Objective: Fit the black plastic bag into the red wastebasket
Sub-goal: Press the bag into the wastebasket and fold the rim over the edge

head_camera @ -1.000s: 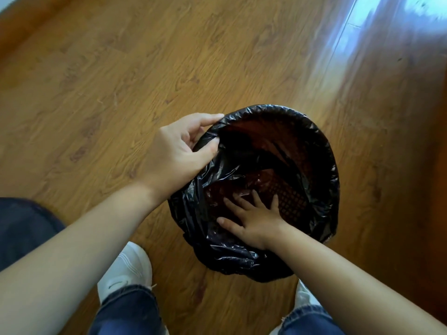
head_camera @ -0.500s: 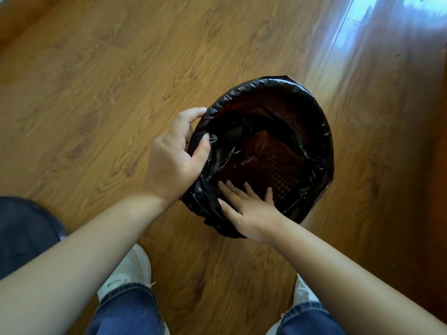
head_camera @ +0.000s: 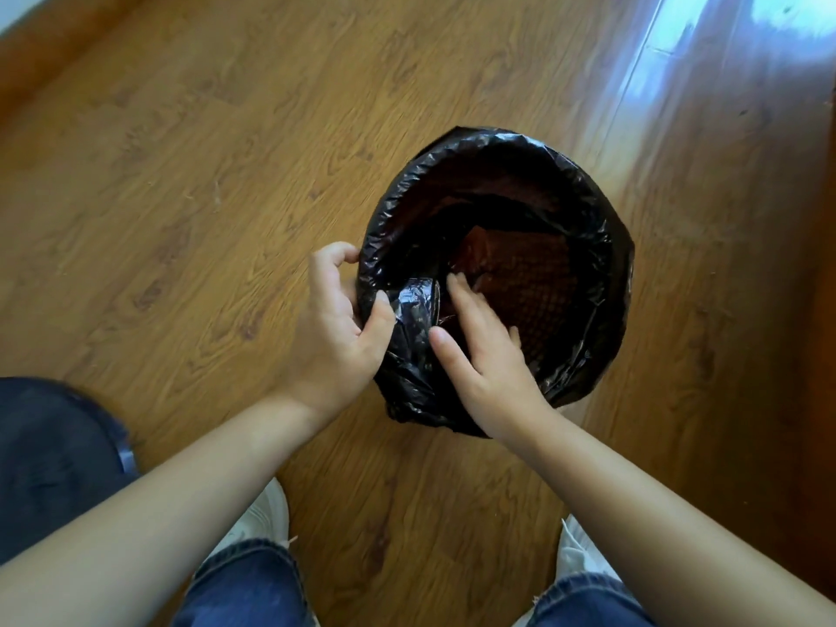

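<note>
Floor (head_camera: 226, 196) clear round bag-lined wastebasket (head_camera: 534, 273); both hands block its near rim.

daylit, warm | glare on floor (head_camera: 705, 52) top right | edges bowed

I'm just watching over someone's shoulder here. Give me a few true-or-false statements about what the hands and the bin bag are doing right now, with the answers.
1. The black plastic bag is folded over the rim of the wastebasket. True.
2. The left hand pinches the bag at the rim. True.
3. The right hand rests on the wooden floor. False: it reaches inside the bag-lined basket, fingers spread.
4. The basket stands on a table. False: it stands on the floor, in front of the person's white shoes.
5. A mesh pattern shows through the bag inside. True.
</note>
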A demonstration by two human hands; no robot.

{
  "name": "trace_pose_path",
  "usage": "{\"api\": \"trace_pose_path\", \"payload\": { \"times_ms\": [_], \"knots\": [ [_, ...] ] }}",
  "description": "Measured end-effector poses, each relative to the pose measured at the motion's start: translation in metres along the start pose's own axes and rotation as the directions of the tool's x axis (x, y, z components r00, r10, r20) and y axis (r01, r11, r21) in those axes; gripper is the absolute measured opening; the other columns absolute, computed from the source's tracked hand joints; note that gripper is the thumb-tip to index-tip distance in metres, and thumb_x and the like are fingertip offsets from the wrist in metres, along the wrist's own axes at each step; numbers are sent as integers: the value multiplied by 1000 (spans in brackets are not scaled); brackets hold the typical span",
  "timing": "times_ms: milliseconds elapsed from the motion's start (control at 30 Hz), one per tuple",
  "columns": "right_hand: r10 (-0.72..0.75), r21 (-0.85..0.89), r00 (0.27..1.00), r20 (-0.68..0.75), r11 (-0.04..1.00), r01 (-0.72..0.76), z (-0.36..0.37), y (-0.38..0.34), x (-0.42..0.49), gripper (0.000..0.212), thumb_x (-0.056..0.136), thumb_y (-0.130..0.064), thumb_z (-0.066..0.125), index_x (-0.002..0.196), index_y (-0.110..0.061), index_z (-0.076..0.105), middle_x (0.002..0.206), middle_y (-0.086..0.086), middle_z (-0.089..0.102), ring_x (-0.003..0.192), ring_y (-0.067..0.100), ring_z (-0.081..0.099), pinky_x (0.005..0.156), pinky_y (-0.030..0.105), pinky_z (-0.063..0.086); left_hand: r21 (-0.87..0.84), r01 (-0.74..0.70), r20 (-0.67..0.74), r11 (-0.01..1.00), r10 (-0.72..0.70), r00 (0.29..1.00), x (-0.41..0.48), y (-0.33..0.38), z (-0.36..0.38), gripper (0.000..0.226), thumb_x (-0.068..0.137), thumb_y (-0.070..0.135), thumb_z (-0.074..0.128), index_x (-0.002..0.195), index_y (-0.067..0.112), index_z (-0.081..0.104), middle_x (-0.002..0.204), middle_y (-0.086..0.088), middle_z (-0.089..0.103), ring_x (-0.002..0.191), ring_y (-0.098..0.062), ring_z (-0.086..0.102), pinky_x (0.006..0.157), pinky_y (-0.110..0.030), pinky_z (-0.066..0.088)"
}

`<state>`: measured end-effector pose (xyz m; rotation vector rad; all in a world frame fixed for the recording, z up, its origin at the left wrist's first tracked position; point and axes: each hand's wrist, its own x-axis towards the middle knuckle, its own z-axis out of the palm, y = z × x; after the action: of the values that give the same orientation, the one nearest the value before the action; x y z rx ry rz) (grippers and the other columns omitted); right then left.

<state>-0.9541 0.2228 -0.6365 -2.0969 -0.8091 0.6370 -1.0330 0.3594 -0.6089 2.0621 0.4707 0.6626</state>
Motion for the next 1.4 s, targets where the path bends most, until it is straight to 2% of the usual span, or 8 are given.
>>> {"api": "trace_pose_path", "payload": {
  "times_ms": [233,467,667,800,900,1067,1267,1400],
  "knots": [
    [83,-155,942,325,987,-34,20,-4,4,52,90,-56,15,138,-44,-1,153,-14,-1,139,18,-11,107,56,-12,-35,151,99,988,-146,984,-8,7,-2,29,83,11,55,99,19,34,47,16,58,38,2,49,39,-4,31],
    [67,-272,932,355,962,35,26,-7,8,57,85,-63,15,138,-45,1,154,-7,1,137,23,-18,102,57,-19,494,-16,104,869,-41,994,17,10,-34,38,84,41,43,53,22,30,40,8,33,36,-12,35,38,-25,21],
    [44,-249,953,299,968,34,26,-12,12,60,85,-62,14,140,-39,4,154,-8,2,138,21,-14,105,57,-15,388,-17,114,921,-30,993,24,8,-28,9,88,15,53,85,7,51,46,10,35,40,-7,44,39,-12,32],
    [71,-229,947,313,973,2,22,-8,11,58,85,-61,13,138,-43,0,154,-10,1,139,20,-12,106,56,-10,218,102,137,971,-134,981,5,-1,-18,27,90,14,50,116,16,44,47,12,46,42,-1,55,37,-12,42],
    [120,-179,919,375,982,-55,23,-3,6,54,87,-60,15,137,-47,-4,153,-11,-2,139,20,-9,109,57,0,27,218,181,976,-219,959,-8,-10,-10,28,92,18,47,106,41,41,70,3,64,52,-13,63,45,-40,54],
    [155,-264,887,435,964,-39,23,4,0,55,86,-63,12,134,-50,-10,153,-12,-5,140,21,-6,108,56,-1,-152,316,218,936,-280,935,-20,-18,-4,42,91,16,47,99,56,37,86,4,63,64,-11,67,45,-22,52],
    [169,-361,867,469,933,13,14,9,2,58,83,-67,12,134,-50,-8,153,-11,-1,139,24,-7,107,58,-5,230,266,98,936,-294,951,-3,-15,-12,18,84,28,54,71,33,44,58,13,51,53,6,55,42,-8,38],
    [167,-381,864,476,924,32,10,9,3,59,83,-67,16,136,-48,-1,153,-8,10,140,21,-5,107,59,-6,326,148,70,934,-180,981,23,-6,-24,14,87,34,51,92,21,47,60,3,59,49,-9,55,39,-28,39]
  ]
}}
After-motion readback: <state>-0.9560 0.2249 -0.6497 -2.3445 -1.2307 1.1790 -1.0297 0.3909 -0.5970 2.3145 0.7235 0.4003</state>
